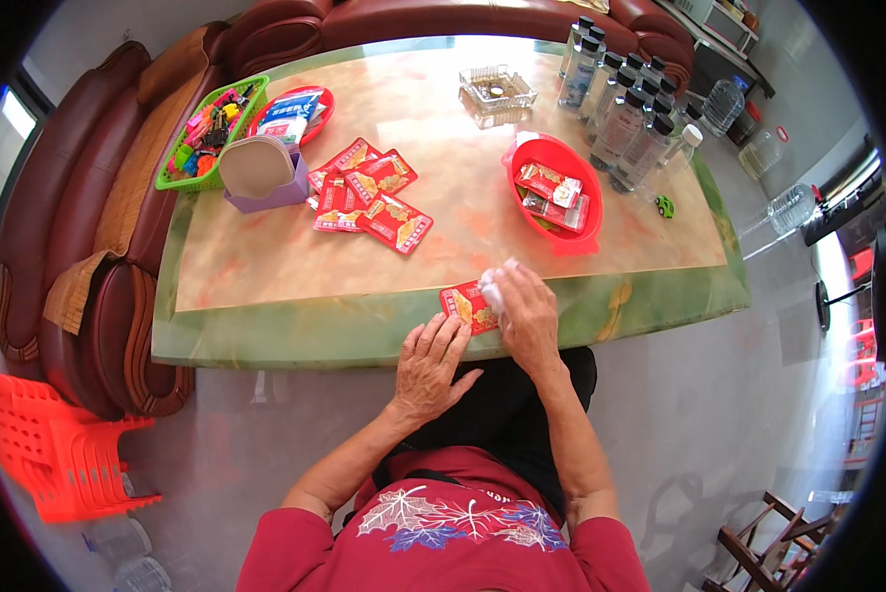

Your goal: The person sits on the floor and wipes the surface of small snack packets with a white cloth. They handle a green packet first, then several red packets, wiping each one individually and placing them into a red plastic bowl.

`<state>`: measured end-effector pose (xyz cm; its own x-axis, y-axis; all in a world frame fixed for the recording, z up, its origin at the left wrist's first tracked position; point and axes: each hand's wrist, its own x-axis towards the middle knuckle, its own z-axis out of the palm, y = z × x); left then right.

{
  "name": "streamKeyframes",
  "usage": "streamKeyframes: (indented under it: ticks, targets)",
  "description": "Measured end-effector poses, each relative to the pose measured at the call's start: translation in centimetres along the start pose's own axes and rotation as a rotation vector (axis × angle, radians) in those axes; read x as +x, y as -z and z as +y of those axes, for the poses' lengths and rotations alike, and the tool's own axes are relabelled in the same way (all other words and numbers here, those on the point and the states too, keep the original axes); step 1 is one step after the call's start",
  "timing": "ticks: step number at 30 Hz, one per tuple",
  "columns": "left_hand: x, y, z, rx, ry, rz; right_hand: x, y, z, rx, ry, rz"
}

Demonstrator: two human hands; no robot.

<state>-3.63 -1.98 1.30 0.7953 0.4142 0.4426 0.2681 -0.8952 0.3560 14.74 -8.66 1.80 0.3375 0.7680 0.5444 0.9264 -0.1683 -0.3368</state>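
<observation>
A red snack packet [470, 304] lies flat at the near edge of the table. My left hand [431, 365] rests with its fingers stretched out, their tips on the packet's lower left corner. In my right hand [530, 321] is a crumpled white tissue [492, 289], pinched against the packet's right side. Beyond, to the left, several similar red packets [382, 176] lie in a loose pile. A red plastic basket [588, 237] to the right holds more small packets [549, 185].
Clear bottles with black caps [620, 128] crowd the table's far right, near a small green toy car [665, 206]. A glass ashtray [498, 91] stands at the back. Far left are a green basket of toys [204, 181], a red bowl [326, 104] and a purple box [283, 189].
</observation>
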Motion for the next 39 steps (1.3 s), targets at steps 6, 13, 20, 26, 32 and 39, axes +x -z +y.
streamKeyframes:
  ticks: [6, 13, 20, 26, 32, 39]
  targets:
    - [0.3, 0.0, 0.1, -0.015, 0.034, 0.037, -3.2, 3.9, -2.1, 0.208, 0.126, -0.166]
    - [3.0, 0.3, -1.0, -0.099, 0.078, 0.136, 0.1, 3.1, -2.4, 0.340, -0.316, 0.231]
    - [2.4, -0.3, -1.0, -0.103, 0.028, 0.156, -0.4, 0.7, -4.7, 0.102, 0.007, -0.051]
    - [2.2, -0.1, -0.8, -0.122, 0.026, 0.134, -1.0, 1.3, -2.8, 0.086, 0.042, -0.033]
    - [2.5, 0.2, -0.4, -0.142, 0.004, 0.154, -0.2, -0.1, -0.4, -0.023, -0.198, 0.097]
    - [2.3, 0.2, -0.7, -0.178, 0.040, 0.155, -1.7, 0.6, -3.9, 0.035, -0.001, -0.028]
